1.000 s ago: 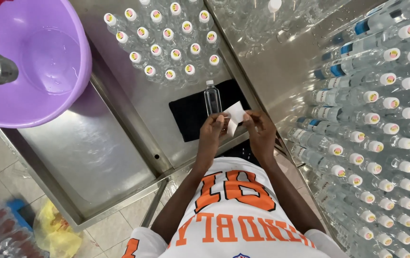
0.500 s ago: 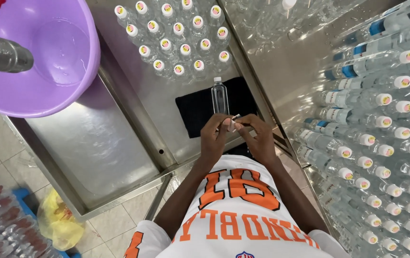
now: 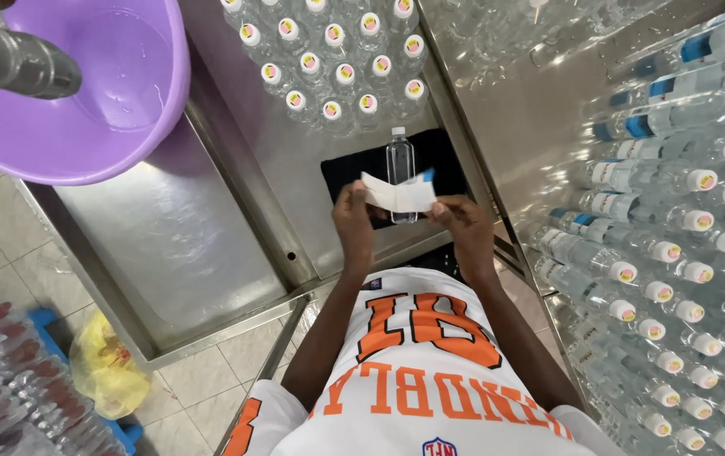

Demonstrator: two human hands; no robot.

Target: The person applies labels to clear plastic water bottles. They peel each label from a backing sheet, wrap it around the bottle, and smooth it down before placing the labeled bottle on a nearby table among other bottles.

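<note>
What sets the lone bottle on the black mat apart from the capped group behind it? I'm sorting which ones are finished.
The lone bottle stands by itself on the black mat; the grouped bottles stand packed in rows on bare steel. Its cap looks plain white; theirs carry coloured stickers. Both hands hold a white label in front of it. All are clear and upright.

The bottle's middle is covered by the label strip; the purple basin gets cropped up top.
</note>
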